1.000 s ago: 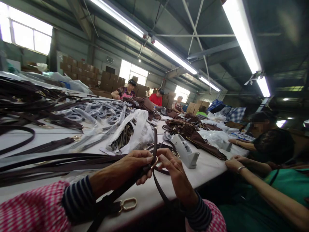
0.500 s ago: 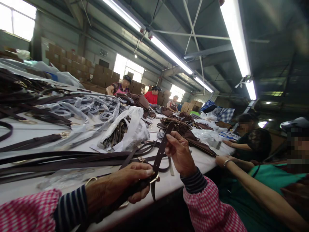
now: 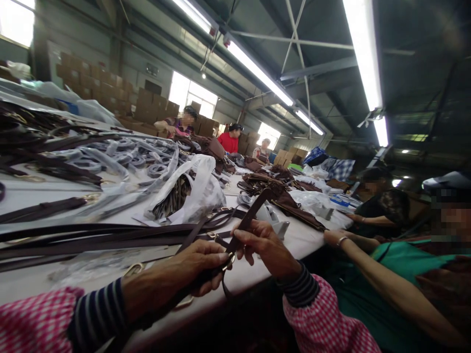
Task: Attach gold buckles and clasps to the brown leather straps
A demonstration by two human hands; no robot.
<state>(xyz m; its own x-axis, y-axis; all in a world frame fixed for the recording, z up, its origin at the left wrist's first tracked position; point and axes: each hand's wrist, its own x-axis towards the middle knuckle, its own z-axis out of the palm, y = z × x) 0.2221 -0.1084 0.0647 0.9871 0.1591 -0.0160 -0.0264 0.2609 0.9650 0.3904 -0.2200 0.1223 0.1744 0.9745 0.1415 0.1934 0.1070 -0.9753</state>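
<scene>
A dark brown strap with a gold-coloured buckle is held between my two hands, its free end pointing up and away. My left hand is closed round the strap just below the buckle, thumb on top. With thumb and fingers, my right hand pinches the strap just above the buckle. A narrow end hangs below the buckle. More dark straps with metal clasps lie on the white table beyond my left forearm.
An open clear plastic bag with a bundle inside stands mid-table. Plastic-wrapped straps lie to the left, brown bags further back. A co-worker in green works close on my right; others sit around the table. Stacked cartons line the back.
My right hand has slid down the strap toward the buckle and now pinches it close to my left hand. My left hand has shifted slightly left, and the view has turned a little.
</scene>
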